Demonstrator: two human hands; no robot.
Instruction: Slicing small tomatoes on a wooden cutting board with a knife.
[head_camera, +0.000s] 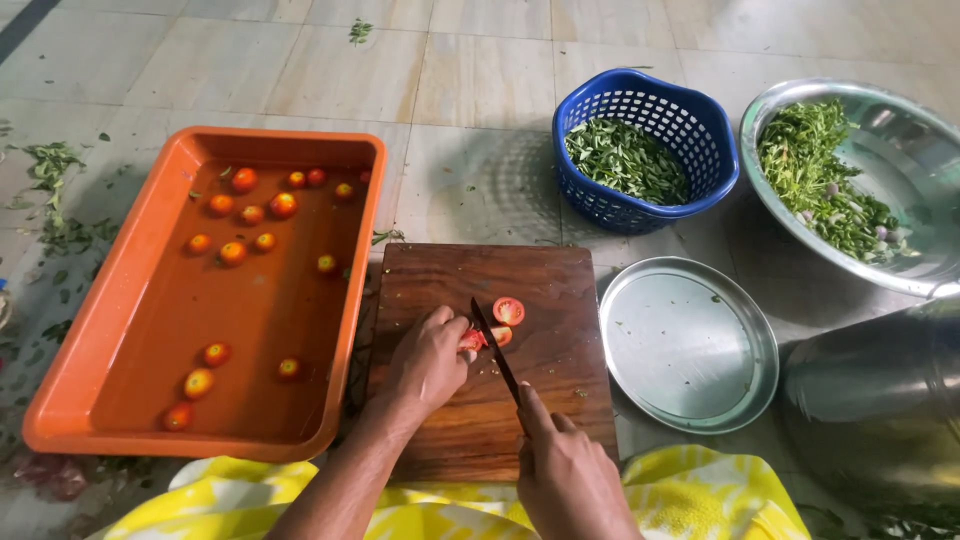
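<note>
On a dark wooden cutting board (560, 280), my left hand (430, 358) pins down a small tomato piece (471, 341) with its fingertips. My right hand (565, 470) grips the handle of a black knife (493, 348), whose blade rests against that piece. A cut tomato half (508, 311) lies face up just beyond the blade, and another piece (501, 335) sits right of it.
An orange tray (120, 330) with several small tomatoes lies to the left. A flat steel plate (690, 345) sits right of the board. Behind are a blue basket (640, 150) of green leaves and a steel bowl (900, 130) of greens. A steel pot (880, 400) stands at right.
</note>
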